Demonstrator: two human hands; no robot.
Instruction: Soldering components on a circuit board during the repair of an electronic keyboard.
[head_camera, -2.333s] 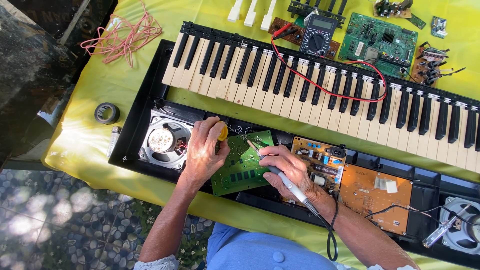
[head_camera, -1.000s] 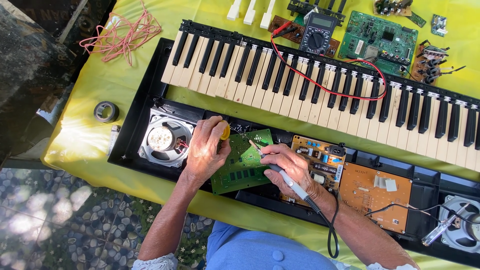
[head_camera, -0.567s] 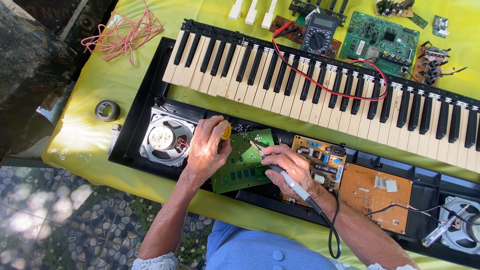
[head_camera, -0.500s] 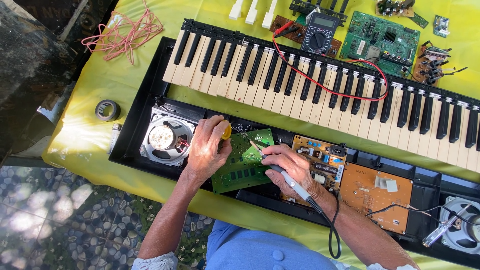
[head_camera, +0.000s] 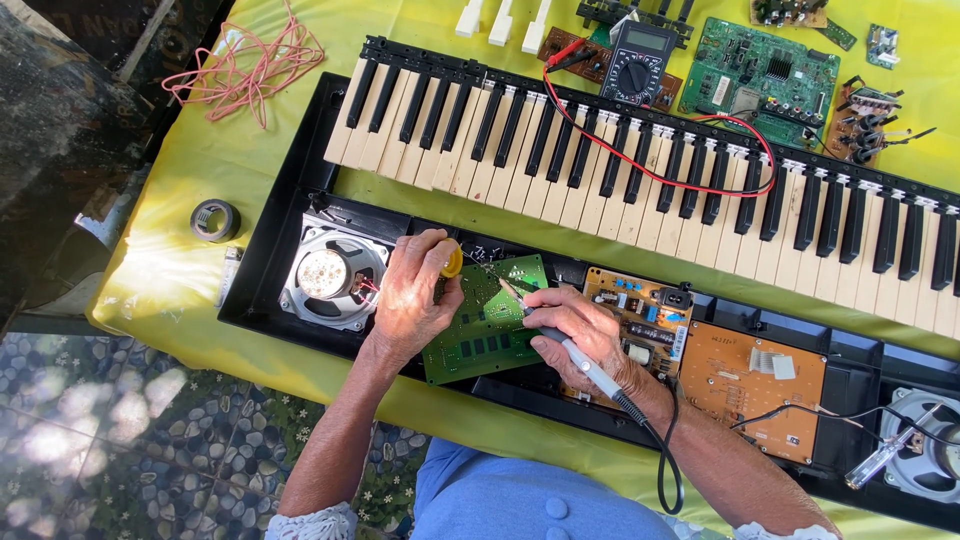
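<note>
My right hand (head_camera: 585, 335) grips the iron (head_camera: 560, 340) pen-style, tip on the green board (head_camera: 480, 320) inside the open keyboard (head_camera: 640, 170). My left hand (head_camera: 415, 295) pins that board's edge (steadying it), fingers pinching a yellow spool (head_camera: 452, 262).

board (head_camera: 487, 322): in the case, under my hands, right of the speaker (head_camera: 331, 277)
iron (head_camera: 570, 348): in my right hand (head_camera: 580, 328), tip on board
keys (head_camera: 640, 180): behind the board
tape (head_camera: 215, 220): left of case
</note>
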